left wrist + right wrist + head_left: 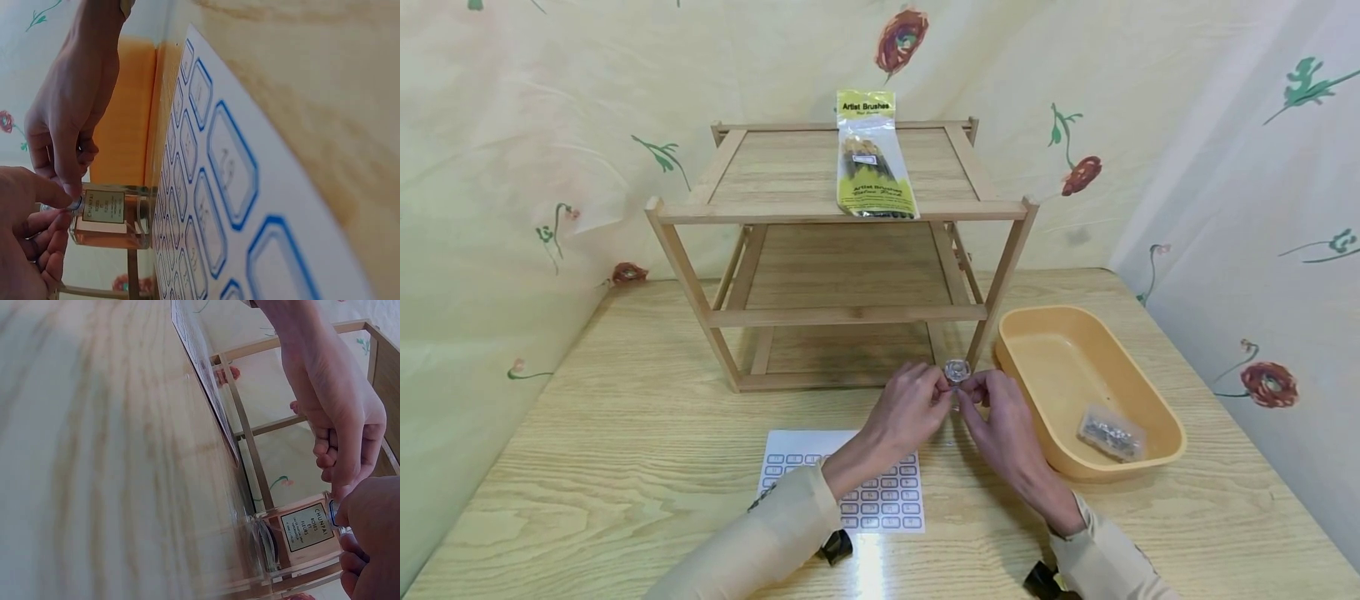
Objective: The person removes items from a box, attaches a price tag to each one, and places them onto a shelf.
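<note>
A square perfume bottle (112, 234) of clear glass with pinkish liquid and a printed label stands upright on the table. Its faceted clear cap (957, 370) shows above the hands in the head view. At the bottle's neck, my left hand (913, 404) and right hand (1006, 421) meet, thumbs and forefingers pinching a small blue-edged sticker (332, 512). Fingers cover most of the sticker, so its writing is hidden. Beneath the left forearm lies a white sheet (887, 500) of blue-bordered, numbered stickers.
Behind the hands stands a three-tier wooden shelf (850, 315). A pack of artist brushes (872, 167) lies on its top tier, bearing a small sticker. To the right, a yellow basin (1052, 367) contains a clear packet (1111, 433) of small dark pieces.
</note>
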The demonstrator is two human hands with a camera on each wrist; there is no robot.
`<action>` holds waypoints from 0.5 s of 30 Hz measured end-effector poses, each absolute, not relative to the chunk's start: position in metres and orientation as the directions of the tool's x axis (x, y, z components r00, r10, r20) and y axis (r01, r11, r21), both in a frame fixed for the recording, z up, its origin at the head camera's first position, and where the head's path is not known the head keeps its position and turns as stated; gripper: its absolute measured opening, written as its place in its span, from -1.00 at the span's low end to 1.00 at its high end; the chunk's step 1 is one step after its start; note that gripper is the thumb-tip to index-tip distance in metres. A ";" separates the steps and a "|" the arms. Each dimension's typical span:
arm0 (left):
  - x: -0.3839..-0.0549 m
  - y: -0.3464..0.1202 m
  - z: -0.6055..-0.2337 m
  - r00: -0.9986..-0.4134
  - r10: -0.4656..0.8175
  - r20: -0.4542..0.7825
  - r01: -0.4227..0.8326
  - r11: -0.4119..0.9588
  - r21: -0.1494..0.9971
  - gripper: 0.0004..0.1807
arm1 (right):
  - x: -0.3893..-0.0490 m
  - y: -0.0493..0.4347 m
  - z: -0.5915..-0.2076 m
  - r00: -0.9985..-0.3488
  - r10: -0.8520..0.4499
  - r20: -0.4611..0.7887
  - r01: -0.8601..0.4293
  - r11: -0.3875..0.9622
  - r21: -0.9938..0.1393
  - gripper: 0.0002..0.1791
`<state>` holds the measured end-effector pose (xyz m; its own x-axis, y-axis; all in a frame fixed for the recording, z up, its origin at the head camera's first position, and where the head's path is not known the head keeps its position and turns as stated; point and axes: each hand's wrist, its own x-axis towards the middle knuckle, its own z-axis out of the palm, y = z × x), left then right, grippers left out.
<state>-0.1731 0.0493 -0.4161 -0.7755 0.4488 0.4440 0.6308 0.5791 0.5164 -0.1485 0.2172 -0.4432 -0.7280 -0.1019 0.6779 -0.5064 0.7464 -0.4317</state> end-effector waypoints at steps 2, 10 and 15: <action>-0.172 0.049 -0.416 -0.780 0.447 0.438 0.625 0.587 0.515 -0.97 | -0.149 0.217 -0.443 -0.726 -0.102 0.680 -0.507 0.748 -0.429 -0.68; -0.169 0.050 -0.416 -0.792 0.440 0.424 0.609 0.623 0.490 -0.94 | -0.149 0.217 -0.444 -0.729 -0.103 0.676 -0.508 0.743 -0.435 -0.70; -0.167 0.050 -0.415 -0.797 0.429 0.425 0.601 0.634 0.487 -0.90 | -0.149 0.217 -0.444 -0.732 -0.098 0.674 -0.504 0.743 -0.439 -0.70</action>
